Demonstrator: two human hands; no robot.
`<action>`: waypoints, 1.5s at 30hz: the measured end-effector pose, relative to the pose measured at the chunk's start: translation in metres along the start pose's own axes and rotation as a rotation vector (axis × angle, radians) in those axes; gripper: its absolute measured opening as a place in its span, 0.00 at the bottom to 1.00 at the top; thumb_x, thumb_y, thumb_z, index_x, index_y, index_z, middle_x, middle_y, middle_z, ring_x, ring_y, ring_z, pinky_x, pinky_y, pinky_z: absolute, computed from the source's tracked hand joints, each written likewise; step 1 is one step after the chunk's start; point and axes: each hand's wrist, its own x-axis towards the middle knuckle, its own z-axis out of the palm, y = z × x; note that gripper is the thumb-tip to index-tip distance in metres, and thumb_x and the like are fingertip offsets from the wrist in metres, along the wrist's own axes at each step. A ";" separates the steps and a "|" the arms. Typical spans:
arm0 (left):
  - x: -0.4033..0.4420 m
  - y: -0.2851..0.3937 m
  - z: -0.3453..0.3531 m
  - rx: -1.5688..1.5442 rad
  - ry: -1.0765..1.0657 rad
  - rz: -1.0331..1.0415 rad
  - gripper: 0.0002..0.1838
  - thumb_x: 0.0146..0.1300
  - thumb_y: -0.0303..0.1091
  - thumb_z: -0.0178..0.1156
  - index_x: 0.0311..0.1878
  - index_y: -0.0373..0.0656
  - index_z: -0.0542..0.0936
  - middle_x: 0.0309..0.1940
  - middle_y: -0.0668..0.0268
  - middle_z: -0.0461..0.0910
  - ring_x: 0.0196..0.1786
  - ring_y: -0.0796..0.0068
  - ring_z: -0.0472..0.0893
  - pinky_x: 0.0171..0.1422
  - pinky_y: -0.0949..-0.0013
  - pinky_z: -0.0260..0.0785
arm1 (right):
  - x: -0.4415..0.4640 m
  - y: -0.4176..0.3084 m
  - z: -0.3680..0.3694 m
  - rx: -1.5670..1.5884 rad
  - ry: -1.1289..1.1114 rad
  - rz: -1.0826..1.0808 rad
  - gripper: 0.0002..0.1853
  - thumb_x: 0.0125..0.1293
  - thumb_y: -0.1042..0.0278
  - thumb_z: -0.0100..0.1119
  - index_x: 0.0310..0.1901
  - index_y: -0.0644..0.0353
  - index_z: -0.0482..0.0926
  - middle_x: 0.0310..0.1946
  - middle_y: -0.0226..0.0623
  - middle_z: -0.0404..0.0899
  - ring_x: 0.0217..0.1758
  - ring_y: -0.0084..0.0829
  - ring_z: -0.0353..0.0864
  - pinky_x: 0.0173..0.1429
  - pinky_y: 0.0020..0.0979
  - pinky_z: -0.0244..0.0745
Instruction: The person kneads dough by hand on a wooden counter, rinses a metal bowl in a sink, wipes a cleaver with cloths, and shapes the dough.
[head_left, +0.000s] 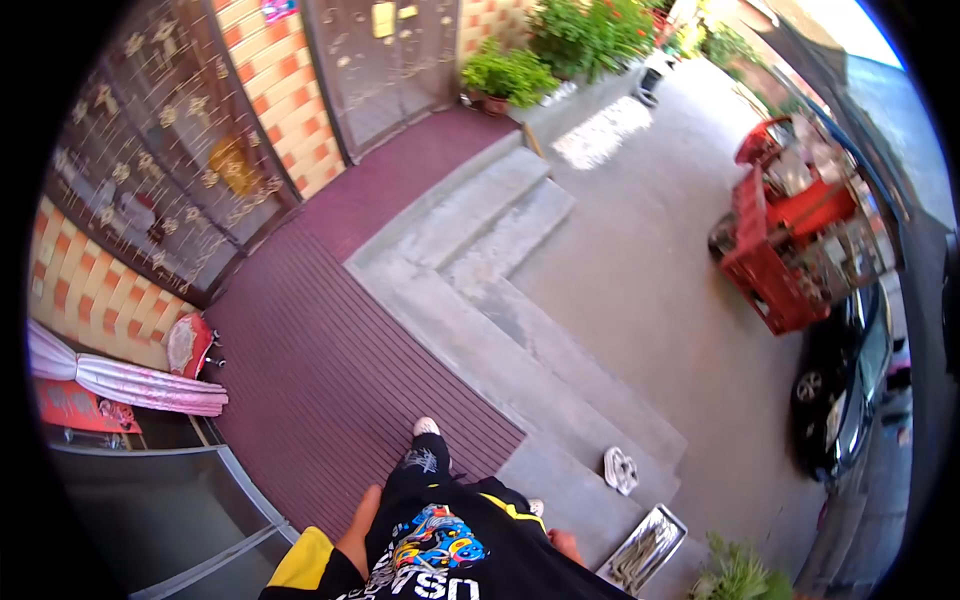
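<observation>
My left hand (363,512) hangs beside my left thigh, above the dark red ribbed mat (330,350); its fingers are partly hidden and too small to read. On the other side of my body, my right hand (567,545) shows only in part past the black shirt (430,560). A metal tray (668,522) with long thin items in it lies on the step near my right hand. A pair of white shoes (620,470) sits on the concrete steps (560,400).
Mesh-curtained doors (170,150) and a red and white object (188,345) stand at the left. Potted plants (508,75) line the far edge. Beyond the steps are a red three-wheeled cart (765,265) and a black car (850,390).
</observation>
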 end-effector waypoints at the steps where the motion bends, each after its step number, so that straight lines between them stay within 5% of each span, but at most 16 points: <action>1: 0.018 0.031 -0.009 -0.323 -0.048 0.059 0.07 0.58 0.37 0.57 0.28 0.45 0.78 0.24 0.66 0.78 0.30 0.68 0.79 0.34 0.61 0.74 | 0.004 -0.027 0.012 -0.192 -0.030 -0.099 0.10 0.63 0.63 0.52 0.36 0.57 0.81 0.22 0.35 0.77 0.18 0.27 0.71 0.20 0.32 0.66; 3: -0.039 0.122 -0.002 -0.742 0.033 0.271 0.04 0.62 0.33 0.54 0.32 0.47 0.74 0.26 0.70 0.77 0.31 0.75 0.78 0.32 0.71 0.73 | 0.010 -0.075 0.034 -0.264 -0.094 -0.114 0.10 0.63 0.64 0.51 0.35 0.58 0.81 0.22 0.35 0.78 0.19 0.27 0.71 0.20 0.32 0.66; 8: -0.085 0.297 -0.010 -0.474 -0.007 0.448 0.07 0.68 0.34 0.51 0.44 0.44 0.75 0.30 0.65 0.79 0.27 0.76 0.79 0.27 0.72 0.72 | 0.054 -0.220 0.062 -0.306 -0.179 -0.160 0.10 0.63 0.65 0.50 0.34 0.58 0.81 0.24 0.36 0.80 0.20 0.27 0.72 0.21 0.33 0.66; 12: -0.047 0.328 -0.015 -0.359 0.072 0.464 0.07 0.68 0.35 0.53 0.44 0.44 0.75 0.30 0.66 0.79 0.27 0.77 0.78 0.26 0.73 0.69 | 0.109 -0.309 0.068 -0.198 -0.189 -0.032 0.10 0.62 0.65 0.49 0.34 0.58 0.81 0.25 0.37 0.81 0.21 0.27 0.73 0.22 0.34 0.67; 14: 0.020 0.289 -0.028 0.047 0.012 0.501 0.13 0.69 0.39 0.51 0.49 0.42 0.75 0.29 0.63 0.81 0.33 0.73 0.81 0.35 0.69 0.75 | 0.133 -0.354 0.064 0.021 -0.144 0.257 0.10 0.63 0.66 0.49 0.36 0.58 0.81 0.25 0.37 0.81 0.21 0.27 0.73 0.21 0.32 0.66; 16: 0.086 0.283 -0.057 0.505 -0.366 0.415 0.21 0.68 0.41 0.53 0.60 0.40 0.72 0.40 0.61 0.82 0.45 0.68 0.81 0.51 0.68 0.73 | 0.167 -0.399 0.068 -0.004 -0.082 0.349 0.10 0.64 0.67 0.48 0.37 0.57 0.80 0.25 0.37 0.81 0.20 0.27 0.72 0.20 0.32 0.64; 18: 0.064 0.329 -0.096 0.354 -0.334 0.461 0.24 0.68 0.42 0.53 0.62 0.40 0.70 0.45 0.61 0.81 0.48 0.68 0.80 0.55 0.68 0.71 | 0.211 -0.438 0.072 -0.014 -0.078 0.391 0.09 0.61 0.68 0.49 0.35 0.58 0.80 0.24 0.34 0.82 0.19 0.28 0.75 0.21 0.33 0.66; 20: 0.031 0.375 -0.124 0.107 -0.304 0.486 0.27 0.68 0.44 0.54 0.65 0.40 0.68 0.51 0.62 0.80 0.52 0.67 0.79 0.59 0.68 0.69 | 0.290 -0.442 0.084 -0.803 -0.431 -0.010 0.08 0.58 0.69 0.51 0.35 0.59 0.79 0.23 0.31 0.82 0.22 0.29 0.79 0.23 0.34 0.70; 22: 0.013 0.405 -0.149 0.013 -0.233 0.354 0.27 0.68 0.44 0.54 0.65 0.40 0.69 0.51 0.62 0.80 0.52 0.67 0.78 0.59 0.68 0.69 | 0.305 -0.528 0.110 -1.353 -0.314 -0.680 0.09 0.61 0.65 0.52 0.27 0.57 0.79 0.20 0.25 0.78 0.21 0.24 0.76 0.22 0.32 0.70; 24: 0.007 0.431 -0.160 -0.057 -0.159 0.239 0.26 0.68 0.44 0.54 0.65 0.39 0.69 0.51 0.62 0.79 0.53 0.67 0.78 0.59 0.68 0.69 | 0.337 -0.597 0.145 -0.555 -0.184 -1.079 0.10 0.62 0.62 0.53 0.31 0.57 0.78 0.22 0.28 0.78 0.24 0.24 0.78 0.26 0.29 0.72; 26: 0.009 0.452 -0.168 -0.108 -0.076 0.183 0.26 0.68 0.44 0.54 0.64 0.39 0.69 0.52 0.62 0.79 0.53 0.67 0.78 0.59 0.68 0.69 | 0.289 -0.758 0.186 0.267 -0.265 0.082 0.11 0.63 0.60 0.52 0.37 0.58 0.78 0.26 0.32 0.79 0.27 0.26 0.78 0.30 0.28 0.73; 30: 0.032 0.506 -0.173 -0.183 0.043 0.146 0.26 0.68 0.45 0.54 0.64 0.39 0.70 0.52 0.62 0.79 0.53 0.68 0.78 0.59 0.68 0.69 | 0.291 -0.907 0.232 0.194 -0.363 -0.083 0.12 0.65 0.61 0.49 0.43 0.59 0.77 0.31 0.35 0.80 0.31 0.26 0.78 0.33 0.28 0.73; 35: 0.089 0.622 -0.169 -0.212 0.039 0.171 0.26 0.68 0.45 0.53 0.63 0.39 0.70 0.53 0.62 0.78 0.54 0.68 0.77 0.59 0.68 0.69 | 0.358 -0.949 0.266 0.058 -0.451 -0.062 0.12 0.67 0.64 0.49 0.45 0.62 0.75 0.33 0.39 0.80 0.29 0.30 0.79 0.33 0.31 0.76; 38: 0.147 0.730 -0.164 -0.205 -0.013 0.253 0.26 0.68 0.45 0.53 0.63 0.39 0.71 0.54 0.62 0.78 0.55 0.69 0.77 0.59 0.68 0.69 | 0.399 -0.980 0.266 0.027 -0.194 0.109 0.11 0.65 0.70 0.51 0.46 0.64 0.72 0.31 0.42 0.80 0.29 0.33 0.83 0.31 0.32 0.78; 42: 0.204 0.922 -0.152 -0.160 -0.159 0.424 0.26 0.68 0.46 0.53 0.62 0.39 0.71 0.54 0.62 0.77 0.55 0.69 0.76 0.59 0.68 0.69 | 0.453 -1.030 0.236 -0.425 0.096 -0.018 0.15 0.59 0.58 0.56 0.38 0.64 0.78 0.35 0.49 0.83 0.36 0.40 0.85 0.42 0.40 0.79; 45: 0.181 1.070 -0.139 -0.117 -0.358 0.297 0.25 0.68 0.46 0.52 0.62 0.40 0.72 0.56 0.62 0.76 0.58 0.70 0.74 0.61 0.69 0.67 | 0.462 -1.085 0.221 -0.342 0.155 0.062 0.18 0.55 0.54 0.60 0.34 0.63 0.82 0.36 0.51 0.83 0.43 0.43 0.83 0.49 0.39 0.76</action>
